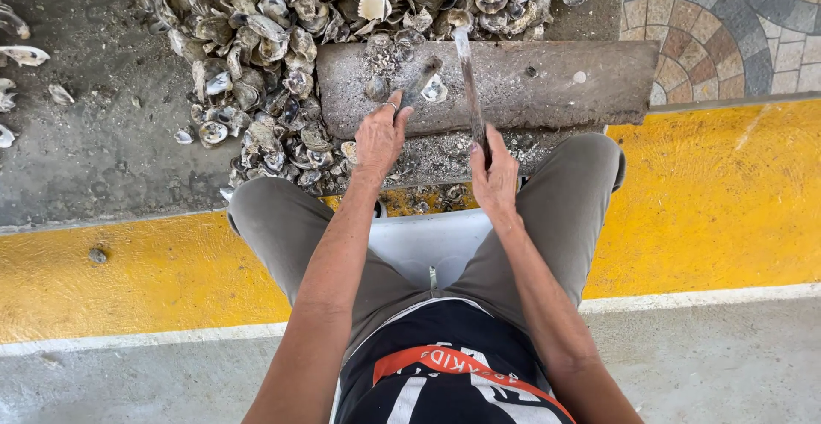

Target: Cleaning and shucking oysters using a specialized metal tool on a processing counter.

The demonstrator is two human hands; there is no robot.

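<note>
L hand fingers pinching oyster on slab, R hand gripping rod

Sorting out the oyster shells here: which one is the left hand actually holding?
The long dark oyster shell pinned on the grey stone slab by the left hand; the others lie loose in the pile.

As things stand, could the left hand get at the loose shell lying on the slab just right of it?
Probably yes: the left hand rests beside that shell on the slab, nothing between, though it already holds an oyster.
</note>
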